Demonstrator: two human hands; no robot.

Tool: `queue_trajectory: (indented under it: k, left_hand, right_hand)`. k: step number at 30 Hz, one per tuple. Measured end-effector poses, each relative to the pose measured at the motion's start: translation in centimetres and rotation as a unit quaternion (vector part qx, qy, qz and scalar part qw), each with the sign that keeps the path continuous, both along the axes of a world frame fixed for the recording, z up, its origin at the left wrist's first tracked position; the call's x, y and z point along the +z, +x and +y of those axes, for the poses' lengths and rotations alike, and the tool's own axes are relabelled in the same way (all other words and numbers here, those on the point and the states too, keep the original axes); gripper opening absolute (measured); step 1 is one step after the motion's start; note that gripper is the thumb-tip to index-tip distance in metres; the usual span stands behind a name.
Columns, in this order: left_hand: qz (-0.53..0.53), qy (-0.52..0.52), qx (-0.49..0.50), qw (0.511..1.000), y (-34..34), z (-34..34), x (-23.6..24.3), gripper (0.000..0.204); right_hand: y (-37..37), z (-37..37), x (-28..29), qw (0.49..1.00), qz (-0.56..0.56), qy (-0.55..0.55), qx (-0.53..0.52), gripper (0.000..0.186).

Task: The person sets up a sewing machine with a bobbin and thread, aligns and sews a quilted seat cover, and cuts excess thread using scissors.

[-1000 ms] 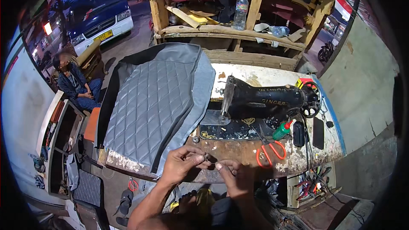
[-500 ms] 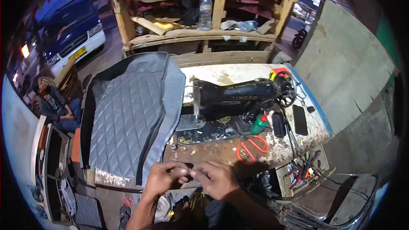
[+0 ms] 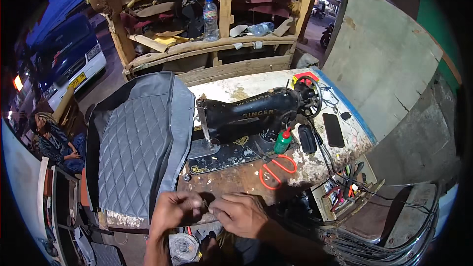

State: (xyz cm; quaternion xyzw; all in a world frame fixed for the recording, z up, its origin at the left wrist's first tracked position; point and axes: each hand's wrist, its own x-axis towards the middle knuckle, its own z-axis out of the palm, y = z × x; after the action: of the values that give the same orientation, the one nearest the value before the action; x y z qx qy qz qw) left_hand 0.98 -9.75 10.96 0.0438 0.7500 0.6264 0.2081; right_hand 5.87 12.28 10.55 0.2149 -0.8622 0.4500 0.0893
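Note:
My left hand [image 3: 178, 211] and my right hand [image 3: 240, 215] are close together over the table's front edge. Fingertips are pinched on both, and a tiny item seems to sit at the left fingertips, too small to name. Beyond them stands a black sewing machine [image 3: 246, 113] with a handwheel at its right end. Grey quilted upholstery fabric [image 3: 135, 145] lies left of the machine. Orange-handled scissors [image 3: 279, 171] rest on the worn table, right of my hands. Against the machine's base leans a green bottle [image 3: 283, 141] with a red cap.
A black phone [image 3: 333, 130] and a dark case [image 3: 307, 139] lie at the table's right. Below that side, a tool tray [image 3: 340, 194] holds pliers and other tools. A wooden shelf [image 3: 197, 44] at the back carries a water bottle [image 3: 210, 19]. A person [image 3: 56, 143] sits far left.
The view has tilted and turned a little right, so the table things appear shifted left. My hands have drawn slightly apart, with fingertips still pinched.

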Motion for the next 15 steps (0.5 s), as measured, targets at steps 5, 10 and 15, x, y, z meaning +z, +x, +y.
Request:
queue_trajectory:
  k: [5, 10, 15]
  left_hand:
    - [0.000, 0.364, 0.072, 0.929, -1.4, 1.5, -0.4, 0.015]
    - [-0.009, 0.277, 0.055, 0.959, -1.4, 2.5, -0.7, 0.018]
    - [-0.006, 0.251, 0.011, 0.968, -1.8, 5.4, -0.2, 0.017]
  right_hand:
    - [0.8, 2.9, -0.9, 0.999, -0.001, 0.037, -0.007, 0.017]
    - [-3.6, 10.0, 2.2, 0.898, -0.031, 0.006, -0.439, 0.051]
    - [-7.0, 15.9, -3.6, 0.903, 0.055, 0.082, -0.419, 0.050]
